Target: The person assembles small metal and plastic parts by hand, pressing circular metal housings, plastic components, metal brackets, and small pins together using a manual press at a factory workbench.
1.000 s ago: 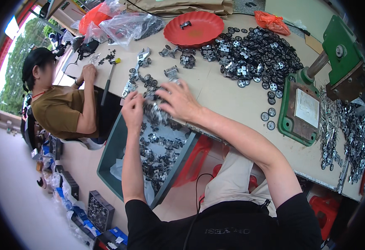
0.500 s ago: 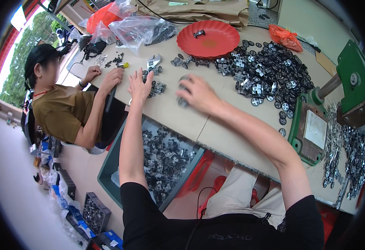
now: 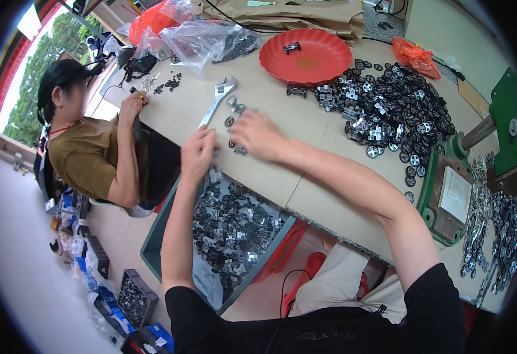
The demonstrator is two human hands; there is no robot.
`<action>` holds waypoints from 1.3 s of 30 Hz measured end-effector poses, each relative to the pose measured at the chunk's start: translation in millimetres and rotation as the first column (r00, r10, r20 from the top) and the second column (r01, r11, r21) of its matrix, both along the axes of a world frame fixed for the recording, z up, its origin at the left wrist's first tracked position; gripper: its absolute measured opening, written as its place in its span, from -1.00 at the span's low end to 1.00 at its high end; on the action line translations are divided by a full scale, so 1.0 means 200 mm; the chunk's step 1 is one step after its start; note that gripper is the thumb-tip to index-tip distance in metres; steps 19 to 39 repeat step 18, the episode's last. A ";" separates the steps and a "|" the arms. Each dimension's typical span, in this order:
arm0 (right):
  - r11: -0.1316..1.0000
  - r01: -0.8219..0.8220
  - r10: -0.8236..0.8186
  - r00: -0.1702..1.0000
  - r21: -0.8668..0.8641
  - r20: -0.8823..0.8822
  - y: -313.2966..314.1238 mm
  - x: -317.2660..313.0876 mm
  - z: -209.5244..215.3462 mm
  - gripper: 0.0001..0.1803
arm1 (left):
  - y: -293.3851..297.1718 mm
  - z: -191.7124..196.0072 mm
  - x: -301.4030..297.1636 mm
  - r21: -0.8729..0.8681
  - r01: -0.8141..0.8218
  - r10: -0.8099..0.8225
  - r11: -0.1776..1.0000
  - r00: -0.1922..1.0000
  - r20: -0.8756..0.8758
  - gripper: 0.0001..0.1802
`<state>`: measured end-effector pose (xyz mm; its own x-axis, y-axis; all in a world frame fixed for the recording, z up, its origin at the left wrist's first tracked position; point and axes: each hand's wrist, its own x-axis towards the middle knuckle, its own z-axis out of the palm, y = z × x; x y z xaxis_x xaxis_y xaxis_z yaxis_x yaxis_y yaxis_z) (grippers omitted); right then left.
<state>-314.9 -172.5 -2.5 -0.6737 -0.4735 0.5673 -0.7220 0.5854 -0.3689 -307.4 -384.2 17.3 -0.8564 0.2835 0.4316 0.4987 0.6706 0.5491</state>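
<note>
My left hand (image 3: 199,156) is at the table's front edge, over the bin, its fingers curled in; what they hold, if anything, is hidden. Blurred by motion, my right hand (image 3: 257,135) reaches left over the tabletop, fingertips beside small wheeled parts (image 3: 235,108). Another small dark-and-silver part (image 3: 239,150) lies just under it, near the edge. Behind my left hand lies an adjustable wrench (image 3: 217,101). Below the edge, a grey-green bin (image 3: 149,243) holds many small black and silver wheeled assemblies (image 3: 235,227).
A red scalloped plate (image 3: 305,66) bears one wheeled axle (image 3: 292,48). Right of it spreads a heap of black wheels and silver parts (image 3: 391,106). A green press (image 3: 441,203) stands at the right, by piled metal pins (image 3: 475,206). A co-worker (image 3: 93,147) sits at the left.
My right hand has swept left toward my left hand, which has drawn down to the edge and curled. Assemblies near them have left the tabletop or shifted. The co-worker's hands have moved back.
</note>
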 end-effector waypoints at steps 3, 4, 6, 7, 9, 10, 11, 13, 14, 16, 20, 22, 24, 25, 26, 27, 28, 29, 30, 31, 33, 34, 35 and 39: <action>0.973 -0.191 0.195 0.981 -0.133 0.020 0.05 0.12 0.12 -0.75 | -0.08 0.04 0.07 0.335 -0.199 0.176 0.921 0.980 0.097 -0.77; 0.970 -0.199 0.210 0.976 -0.136 0.066 0.08 0.15 0.15 -0.78 | -0.05 0.05 0.07 0.340 -0.193 0.169 0.920 0.980 0.102 -0.77; 0.965 0.253 -0.228 0.937 0.063 -0.266 0.21 0.03 0.08 -0.82 | 0.05 0.09 0.01 0.163 -0.139 0.156 0.977 0.983 -0.097 -0.75; 0.862 0.488 -0.389 0.810 0.137 -0.438 0.28 -0.03 0.08 -0.83 | 0.11 0.11 -0.02 0.059 -0.107 0.113 0.993 0.986 -0.125 -0.67; 0.575 0.669 -0.602 0.736 0.470 -0.310 0.34 -0.12 0.07 -0.82 | 0.20 0.06 -0.11 -0.072 -0.069 0.051 0.995 0.973 -0.224 -0.63; 0.569 0.675 -0.607 0.730 0.469 -0.314 0.35 -0.13 0.07 -0.82 | 0.22 0.03 -0.14 -0.210 -0.055 -0.013 0.976 0.950 -0.310 -0.59; 0.554 0.664 -0.623 0.731 0.503 -0.279 0.35 -0.13 0.07 -0.81 | 0.24 -0.02 -0.15 -0.171 -0.046 0.000 0.984 0.966 -0.259 -0.61; 0.523 0.659 -0.650 0.719 0.541 -0.246 0.40 -0.14 0.06 -0.80 | 0.29 0.05 -0.11 -0.225 -0.029 0.015 0.974 0.998 -0.062 -0.60; 0.589 0.651 -0.627 0.742 0.479 -0.239 0.42 -0.13 0.06 -0.79 | 0.31 0.07 -0.09 -0.283 -0.011 0.052 0.959 0.989 0.137 -0.57; 0.713 0.587 -0.583 0.800 0.383 -0.141 0.40 -0.09 0.05 -0.76 | 0.25 0.10 -0.01 -0.144 -0.130 0.167 0.981 0.944 0.285 -0.51; 0.763 0.546 -0.567 0.822 0.346 -0.048 0.38 -0.04 0.03 -0.75 | 0.16 0.09 0.00 -0.007 -0.097 0.097 0.995 0.979 0.177 -0.53; 0.763 0.546 -0.567 0.822 0.346 -0.048 0.38 -0.04 0.03 -0.75 | 0.16 0.09 0.00 -0.007 -0.097 0.097 0.995 0.979 0.177 -0.53; 0.763 0.546 -0.567 0.822 0.346 -0.048 0.38 -0.04 0.03 -0.75 | 0.16 0.09 0.00 -0.007 -0.097 0.097 0.995 0.979 0.177 -0.53; 0.763 0.546 -0.567 0.822 0.346 -0.048 0.38 -0.04 0.03 -0.75 | 0.16 0.09 0.00 -0.007 -0.097 0.097 0.995 0.979 0.177 -0.53; 0.763 0.546 -0.567 0.822 0.346 -0.048 0.38 -0.04 0.03 -0.75 | 0.16 0.09 0.00 -0.007 -0.097 0.097 0.995 0.979 0.177 -0.53; 0.763 0.546 -0.567 0.822 0.346 -0.048 0.38 -0.04 0.03 -0.75 | 0.16 0.09 0.00 -0.007 -0.097 0.097 0.995 0.979 0.177 -0.53; 0.763 0.546 -0.567 0.822 0.346 -0.048 0.38 -0.04 0.03 -0.75 | 0.16 0.09 0.00 -0.007 -0.097 0.097 0.995 0.979 0.177 -0.53; 0.763 0.546 -0.567 0.822 0.346 -0.048 0.38 -0.04 0.03 -0.75 | 0.16 0.09 0.00 -0.007 -0.097 0.097 0.995 0.979 0.177 -0.53; 0.763 0.546 -0.567 0.822 0.346 -0.048 0.38 -0.04 0.03 -0.75 | 0.16 0.09 0.00 -0.007 -0.097 0.097 0.995 0.979 0.177 -0.53; 0.763 0.546 -0.567 0.822 0.346 -0.048 0.38 -0.04 0.03 -0.75 | 0.16 0.09 0.00 -0.007 -0.097 0.097 0.995 0.979 0.177 -0.53; 0.763 0.546 -0.567 0.822 0.346 -0.048 0.38 -0.04 0.03 -0.75 | 0.16 0.09 0.00 -0.007 -0.097 0.097 0.995 0.979 0.177 -0.53; 0.763 0.546 -0.567 0.822 0.346 -0.048 0.38 -0.04 0.03 -0.75 | 0.16 0.09 0.00 -0.007 -0.097 0.097 0.995 0.979 0.177 -0.53; 0.763 0.546 -0.567 0.822 0.346 -0.048 0.38 -0.04 0.03 -0.75 | 0.16 0.09 0.00 -0.007 -0.097 0.097 0.995 0.979 0.177 -0.53; 0.763 0.546 -0.567 0.822 0.346 -0.048 0.38 -0.04 0.03 -0.75 | 0.16 0.09 0.00 -0.007 -0.097 0.097 0.995 0.979 0.177 -0.53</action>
